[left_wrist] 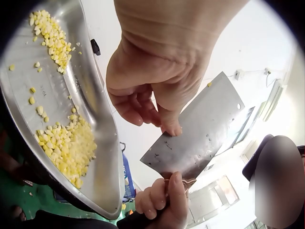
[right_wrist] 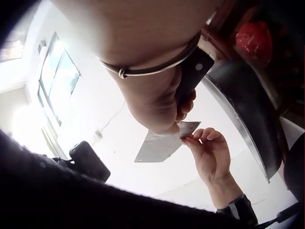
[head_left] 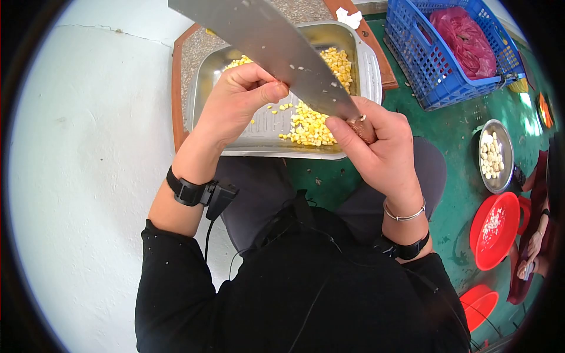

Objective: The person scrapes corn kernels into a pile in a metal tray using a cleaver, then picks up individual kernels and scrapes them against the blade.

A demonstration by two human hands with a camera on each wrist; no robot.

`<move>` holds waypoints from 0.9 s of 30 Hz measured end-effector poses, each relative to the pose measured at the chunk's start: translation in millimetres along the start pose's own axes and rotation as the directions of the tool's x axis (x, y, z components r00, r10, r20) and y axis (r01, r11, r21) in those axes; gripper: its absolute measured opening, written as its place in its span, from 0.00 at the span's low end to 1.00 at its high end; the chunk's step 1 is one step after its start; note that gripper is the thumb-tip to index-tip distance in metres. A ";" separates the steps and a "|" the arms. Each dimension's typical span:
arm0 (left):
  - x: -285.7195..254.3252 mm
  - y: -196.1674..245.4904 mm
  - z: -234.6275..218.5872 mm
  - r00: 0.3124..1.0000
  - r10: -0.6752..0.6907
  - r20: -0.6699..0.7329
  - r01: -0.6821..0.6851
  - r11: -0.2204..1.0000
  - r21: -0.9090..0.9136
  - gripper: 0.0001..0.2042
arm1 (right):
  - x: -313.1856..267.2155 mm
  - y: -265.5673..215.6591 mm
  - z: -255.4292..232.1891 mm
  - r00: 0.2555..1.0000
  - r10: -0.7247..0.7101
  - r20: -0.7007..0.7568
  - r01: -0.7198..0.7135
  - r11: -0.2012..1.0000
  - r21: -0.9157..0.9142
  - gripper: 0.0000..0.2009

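Observation:
My right hand (head_left: pixel 385 144) grips the handle of a cleaver (head_left: pixel 276 50), its broad blade held up over a metal tray (head_left: pixel 369 70). Loose yellow corn kernels (head_left: pixel 312 126) lie in the tray. At the blade's edge my left hand (head_left: pixel 238 97) has its thumb and forefinger together, pinching the metal. From the left wrist, that thumb rests against the cleaver (left_wrist: pixel 200 124) while the other fingers curl. Small bits of corn stick to the blade. The dark end of the handle shows below the right hand (left_wrist: pixel 164 202) there.
A speckled table (head_left: pixel 294 9) with a wooden edge bears the tray. To the right stand a blue crate (head_left: pixel 424 82) with a pink plastic bag (head_left: pixel 465 41), a metal bowl (head_left: pixel 497 132) of pale pieces, and red basins (head_left: pixel 497 229). Another person's hands (head_left: pixel 532 253) are at the right edge.

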State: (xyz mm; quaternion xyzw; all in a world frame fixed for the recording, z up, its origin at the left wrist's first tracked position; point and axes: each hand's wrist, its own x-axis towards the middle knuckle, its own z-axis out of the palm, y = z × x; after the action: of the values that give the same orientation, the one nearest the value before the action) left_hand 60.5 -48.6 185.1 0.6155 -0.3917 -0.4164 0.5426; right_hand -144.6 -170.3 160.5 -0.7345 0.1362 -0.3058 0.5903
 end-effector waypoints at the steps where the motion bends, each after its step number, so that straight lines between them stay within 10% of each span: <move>1: 0.7 -0.9 1.4 1.000 0.014 -0.003 -0.014 1.000 -0.013 0.08 | 0.0 0.0 0.1 1.000 -0.002 -0.013 0.003 0.999 0.034 0.12; 14: 7.7 5.8 0.6 0.974 -0.212 0.073 0.198 0.966 0.165 0.04 | -0.7 1.3 -0.7 0.996 0.010 -0.085 -0.003 0.996 0.087 0.12; 19: 7.5 -24.5 -21.3 0.986 -0.155 -0.059 0.132 0.520 0.844 0.05 | -0.9 7.4 -1.0 0.992 0.034 -0.120 -0.021 0.994 0.106 0.11; 27: 12.8 -41.0 -11.3 0.992 -0.123 0.005 0.044 0.395 0.917 0.05 | -1.4 -0.6 -3.1 0.993 0.038 -0.110 -0.025 0.993 0.118 0.11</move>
State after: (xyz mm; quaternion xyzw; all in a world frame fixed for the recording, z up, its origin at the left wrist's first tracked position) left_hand 76.8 -52.3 143.9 0.8153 -0.5436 -0.1825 0.0807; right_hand -147.7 -171.8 161.0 -0.6783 0.1628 -0.3444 0.6283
